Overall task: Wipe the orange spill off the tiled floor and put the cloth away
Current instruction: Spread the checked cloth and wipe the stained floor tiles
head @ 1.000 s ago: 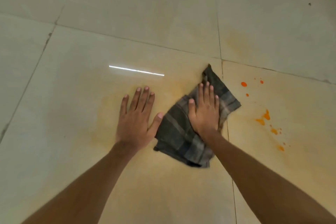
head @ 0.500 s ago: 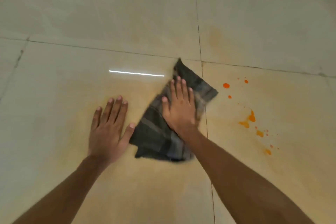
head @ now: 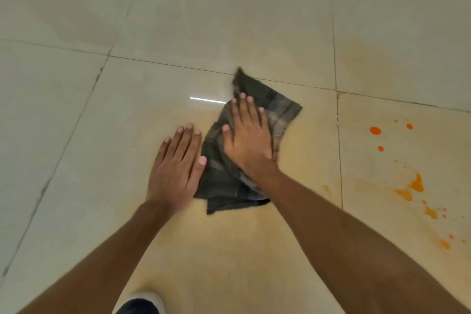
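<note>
Orange drops and smears of the spill [head: 417,184] lie on the glossy cream tiled floor [head: 229,20], on the tile to the right of a grout line and well apart from the dark grey checked cloth [head: 224,181], which lies crumpled on the neighbouring tile. On that cloth the right hand [head: 246,139] presses flat with fingers spread, gripping nothing. Just beside the cloth's left edge the left hand [head: 175,171] rests palm-down and open on the tile, its thumb touching the fabric, and a shoe tip [head: 142,302] shows at the bottom edge.
</note>
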